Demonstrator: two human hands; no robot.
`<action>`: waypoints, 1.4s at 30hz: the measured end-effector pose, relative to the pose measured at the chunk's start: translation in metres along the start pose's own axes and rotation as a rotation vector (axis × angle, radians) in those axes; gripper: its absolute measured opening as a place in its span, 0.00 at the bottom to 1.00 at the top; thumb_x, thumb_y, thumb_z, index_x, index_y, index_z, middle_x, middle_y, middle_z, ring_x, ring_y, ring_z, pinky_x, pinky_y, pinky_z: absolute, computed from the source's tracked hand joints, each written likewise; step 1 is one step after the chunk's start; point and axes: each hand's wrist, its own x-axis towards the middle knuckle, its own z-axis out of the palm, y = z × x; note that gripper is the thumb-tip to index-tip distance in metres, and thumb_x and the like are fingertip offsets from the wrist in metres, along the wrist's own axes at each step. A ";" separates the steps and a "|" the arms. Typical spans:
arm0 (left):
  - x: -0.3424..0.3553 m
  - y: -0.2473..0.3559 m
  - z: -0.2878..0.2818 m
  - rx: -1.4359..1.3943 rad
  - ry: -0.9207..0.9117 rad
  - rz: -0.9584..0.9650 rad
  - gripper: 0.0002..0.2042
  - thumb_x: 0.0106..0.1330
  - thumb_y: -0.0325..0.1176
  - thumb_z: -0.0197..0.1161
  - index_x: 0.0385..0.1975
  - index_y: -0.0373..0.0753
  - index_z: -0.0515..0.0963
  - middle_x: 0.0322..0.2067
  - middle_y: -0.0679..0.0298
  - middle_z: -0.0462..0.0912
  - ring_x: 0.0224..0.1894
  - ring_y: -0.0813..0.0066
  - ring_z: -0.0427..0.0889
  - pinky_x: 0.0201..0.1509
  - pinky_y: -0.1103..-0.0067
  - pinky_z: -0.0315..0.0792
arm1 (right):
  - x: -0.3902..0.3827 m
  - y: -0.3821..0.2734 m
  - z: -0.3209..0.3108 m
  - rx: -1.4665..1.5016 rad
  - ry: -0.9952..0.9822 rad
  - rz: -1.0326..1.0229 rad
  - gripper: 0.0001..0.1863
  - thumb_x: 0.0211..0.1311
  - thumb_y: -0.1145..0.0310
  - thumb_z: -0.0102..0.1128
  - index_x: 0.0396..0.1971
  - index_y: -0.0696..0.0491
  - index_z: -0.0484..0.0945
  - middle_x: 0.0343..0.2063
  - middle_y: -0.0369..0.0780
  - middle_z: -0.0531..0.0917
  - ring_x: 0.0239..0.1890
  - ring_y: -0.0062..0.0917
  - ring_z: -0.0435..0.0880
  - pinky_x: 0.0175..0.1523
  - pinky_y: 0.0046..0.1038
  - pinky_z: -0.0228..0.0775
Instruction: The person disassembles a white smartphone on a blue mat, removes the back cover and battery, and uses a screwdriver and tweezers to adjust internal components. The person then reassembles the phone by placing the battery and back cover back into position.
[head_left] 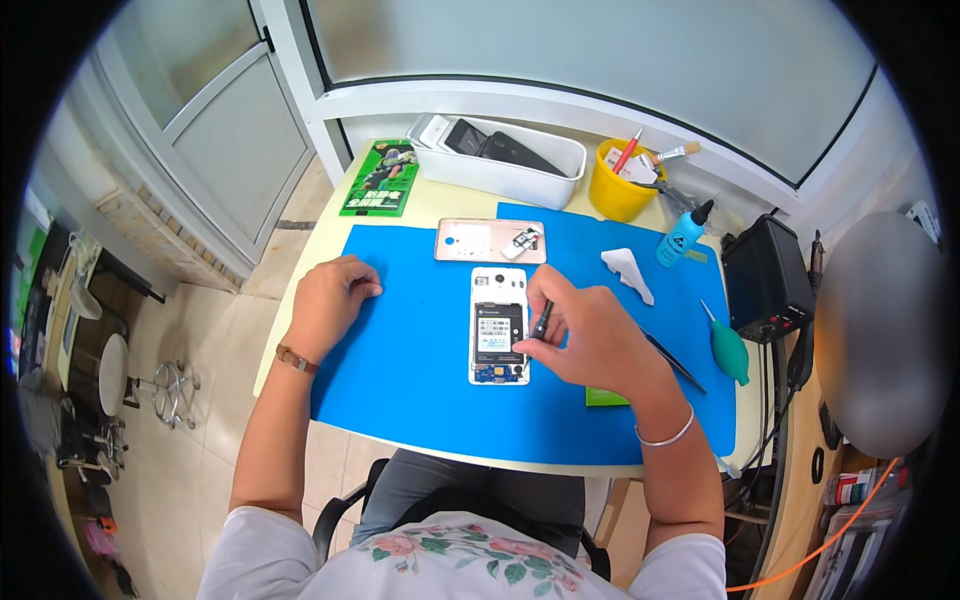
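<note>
An opened smartphone (499, 330) lies face down on the blue mat, its battery (495, 338) and a strip of blue circuit board (497, 373) exposed. My right hand (582, 332) pinches a small black screwdriver (543, 322) over the phone's right side. The tip is near the lower right corner, partly hidden by my fingers. To the left, my left hand (333, 300) rests on the mat with its fingers curled and closed; nothing shows in them. Above the phone lies a pinkish back cover (462, 240), with a small white part (522, 241) on it.
A white bin (500, 171) with phones and a yellow bucket (621, 192) of tools stand behind the mat (420, 400). Rightward are a blue bottle (681, 237), white tissue (628, 272), dark tweezers (676, 364), a green air blower (731, 352) and a black box (765, 280).
</note>
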 end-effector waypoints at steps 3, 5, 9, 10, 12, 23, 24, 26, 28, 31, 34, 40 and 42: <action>0.001 -0.002 0.004 0.074 -0.022 0.029 0.03 0.67 0.30 0.73 0.34 0.38 0.86 0.36 0.58 0.88 0.37 0.54 0.86 0.44 0.65 0.79 | 0.004 -0.004 -0.003 -0.014 -0.061 0.061 0.26 0.58 0.69 0.85 0.44 0.50 0.71 0.30 0.49 0.91 0.32 0.34 0.95 0.32 0.25 0.81; 0.000 -0.002 0.007 0.111 -0.053 0.040 0.03 0.69 0.29 0.70 0.36 0.38 0.85 0.38 0.58 0.88 0.40 0.51 0.86 0.45 0.63 0.79 | 0.003 -0.003 -0.003 -0.009 -0.064 0.079 0.26 0.58 0.69 0.85 0.44 0.51 0.71 0.29 0.49 0.91 0.32 0.34 0.95 0.32 0.24 0.81; -0.002 -0.001 0.012 0.177 -0.031 0.071 0.03 0.71 0.29 0.68 0.40 0.39 0.83 0.38 0.58 0.87 0.41 0.53 0.86 0.47 0.64 0.79 | 0.003 0.000 -0.003 0.002 -0.055 0.076 0.26 0.58 0.69 0.85 0.44 0.52 0.71 0.28 0.49 0.91 0.32 0.34 0.95 0.32 0.24 0.81; -0.003 -0.004 0.014 0.143 -0.010 0.078 0.03 0.72 0.29 0.67 0.40 0.39 0.83 0.37 0.58 0.86 0.40 0.55 0.85 0.46 0.65 0.79 | 0.003 -0.001 -0.003 0.000 -0.055 0.078 0.26 0.58 0.69 0.85 0.44 0.52 0.71 0.28 0.49 0.91 0.32 0.34 0.95 0.32 0.24 0.81; -0.003 -0.013 0.016 -0.028 0.020 0.060 0.02 0.74 0.28 0.66 0.40 0.38 0.83 0.35 0.57 0.86 0.37 0.59 0.84 0.45 0.67 0.78 | 0.004 -0.002 -0.003 -0.003 -0.057 0.079 0.26 0.58 0.69 0.85 0.44 0.52 0.71 0.28 0.49 0.91 0.32 0.34 0.95 0.32 0.24 0.81; 0.001 -0.018 0.005 -0.439 -0.062 -0.123 0.04 0.72 0.27 0.72 0.39 0.33 0.87 0.35 0.64 0.90 0.37 0.76 0.83 0.45 0.77 0.78 | 0.001 0.003 -0.003 0.008 -0.049 0.071 0.26 0.58 0.70 0.85 0.45 0.51 0.71 0.28 0.49 0.91 0.31 0.32 0.95 0.30 0.24 0.78; 0.000 -0.016 0.004 -0.392 -0.058 -0.090 0.04 0.71 0.27 0.73 0.40 0.34 0.88 0.36 0.63 0.91 0.37 0.75 0.85 0.46 0.76 0.79 | 0.001 0.004 -0.004 0.003 -0.043 0.065 0.26 0.58 0.70 0.85 0.46 0.51 0.71 0.28 0.49 0.90 0.31 0.32 0.95 0.30 0.24 0.77; -0.003 -0.015 0.004 -0.306 -0.038 -0.055 0.05 0.68 0.28 0.75 0.39 0.36 0.89 0.37 0.61 0.92 0.38 0.71 0.87 0.47 0.74 0.80 | 0.002 0.003 -0.005 0.016 -0.048 0.066 0.26 0.58 0.70 0.85 0.46 0.50 0.71 0.27 0.48 0.90 0.30 0.31 0.95 0.29 0.24 0.75; -0.004 -0.014 0.005 -0.226 -0.006 -0.049 0.05 0.66 0.28 0.76 0.38 0.38 0.89 0.37 0.60 0.92 0.38 0.66 0.88 0.47 0.72 0.80 | 0.002 0.003 -0.004 0.035 -0.044 0.058 0.26 0.59 0.69 0.84 0.45 0.49 0.70 0.26 0.47 0.89 0.28 0.32 0.93 0.27 0.26 0.72; -0.003 -0.008 0.002 -0.115 -0.028 -0.020 0.03 0.66 0.29 0.74 0.36 0.39 0.88 0.37 0.61 0.90 0.39 0.61 0.88 0.46 0.70 0.81 | 0.001 0.007 -0.002 0.057 -0.034 0.044 0.24 0.61 0.67 0.82 0.45 0.47 0.70 0.23 0.45 0.87 0.25 0.34 0.90 0.27 0.30 0.69; -0.004 -0.010 0.008 -0.018 0.016 0.089 0.03 0.66 0.23 0.71 0.35 0.35 0.83 0.36 0.58 0.86 0.39 0.61 0.87 0.46 0.70 0.80 | 0.002 0.007 -0.002 0.049 -0.042 0.048 0.25 0.61 0.69 0.83 0.44 0.47 0.69 0.25 0.47 0.89 0.27 0.33 0.92 0.26 0.27 0.69; -0.008 -0.008 0.018 0.223 0.085 0.165 0.02 0.70 0.27 0.67 0.38 0.40 0.81 0.37 0.59 0.84 0.41 0.57 0.86 0.46 0.66 0.81 | 0.002 0.008 -0.004 0.049 -0.038 0.036 0.26 0.60 0.72 0.83 0.44 0.49 0.68 0.27 0.49 0.91 0.29 0.29 0.94 0.24 0.23 0.69; -0.008 -0.011 0.019 0.218 0.125 0.182 0.03 0.70 0.28 0.67 0.39 0.39 0.81 0.37 0.59 0.84 0.41 0.57 0.86 0.45 0.66 0.81 | 0.003 0.008 -0.004 0.047 -0.037 0.035 0.26 0.60 0.72 0.84 0.44 0.49 0.69 0.27 0.49 0.91 0.29 0.29 0.94 0.24 0.24 0.68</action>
